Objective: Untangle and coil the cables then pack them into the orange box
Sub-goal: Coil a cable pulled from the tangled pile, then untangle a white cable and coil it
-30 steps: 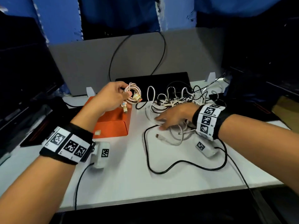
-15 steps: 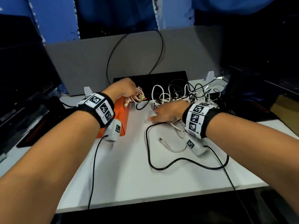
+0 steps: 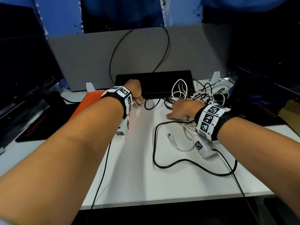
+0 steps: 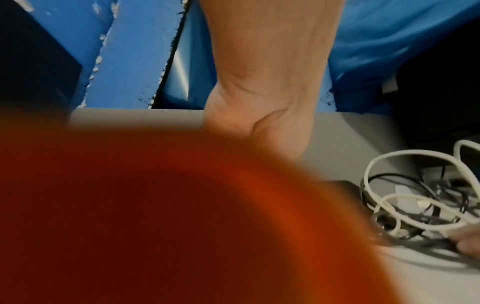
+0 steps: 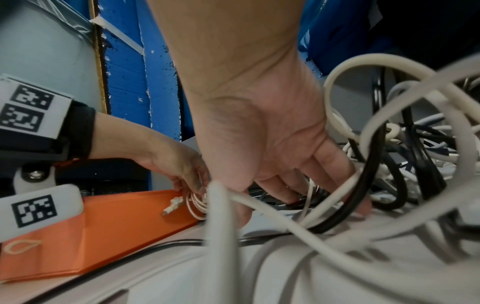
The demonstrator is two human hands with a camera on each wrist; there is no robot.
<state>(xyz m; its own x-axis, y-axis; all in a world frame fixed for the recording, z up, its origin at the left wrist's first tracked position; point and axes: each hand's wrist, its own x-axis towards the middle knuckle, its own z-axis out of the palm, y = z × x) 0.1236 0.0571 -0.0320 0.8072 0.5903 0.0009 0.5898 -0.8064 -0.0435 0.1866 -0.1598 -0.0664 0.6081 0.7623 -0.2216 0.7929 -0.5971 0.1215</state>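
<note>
My left hand (image 3: 135,90) pinches a coiled rose-gold braided cable (image 3: 138,101) at the far right corner of the orange box (image 3: 90,101); my forearm hides most of the box. The right wrist view shows the same left hand (image 5: 187,176) holding the coil (image 5: 197,203) just over the box (image 5: 116,224). My right hand (image 3: 180,111) lies with straight fingers on the near edge of a tangle of white and black cables (image 3: 203,91). Its fingers (image 5: 306,170) reach down among the strands. A black cable (image 3: 164,166) loops over the white table, beside a loose white cable (image 3: 174,142).
A flat black device (image 3: 154,77) lies at the back against a grey partition (image 3: 81,59), with a thin black cable (image 3: 167,46) looping up it. Dark monitors stand left and right. A black tray (image 3: 35,125) sits left of the box. The table's front edge (image 3: 162,202) is near.
My left hand has carried the coiled cable forward and down to the box's far corner. My right hand has slid away from me toward the tangle.
</note>
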